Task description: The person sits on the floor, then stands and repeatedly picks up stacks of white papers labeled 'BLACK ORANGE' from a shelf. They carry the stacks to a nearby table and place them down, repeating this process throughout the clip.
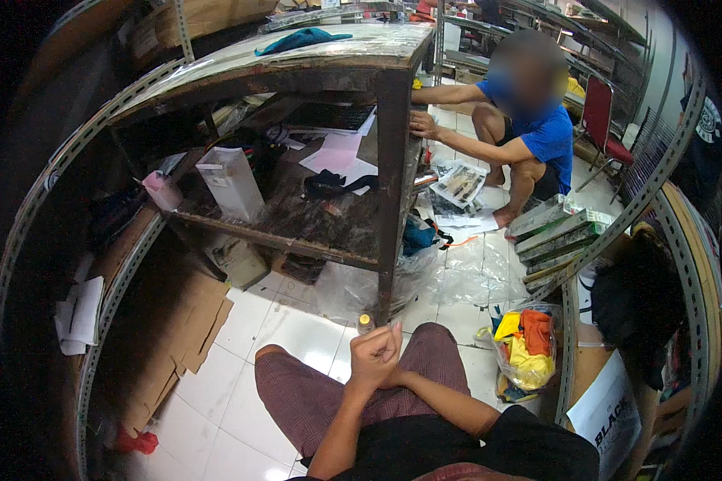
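1. The left forearm [341,433] is rising nearly upright from the lower edge, its skin showing bare.
2. The left hand [373,351] is curling into a loose fist over the lap; a digit is poking up at its right edge, though I'm not making out which.
3. The right forearm [449,405] is slanting inward from a dark sleeve [529,429].
4. The right hand [391,378] is resting low, mostly hiding behind the left wrist [359,389].

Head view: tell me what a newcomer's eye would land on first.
Probably the squatting person in the bright blue shirt, at the right end of the dark-legged table. Next, the yellow-and-orange bundle on the white tiled floor, lower right. Then the wearer's left hand, fingers curled, near the lower centre.
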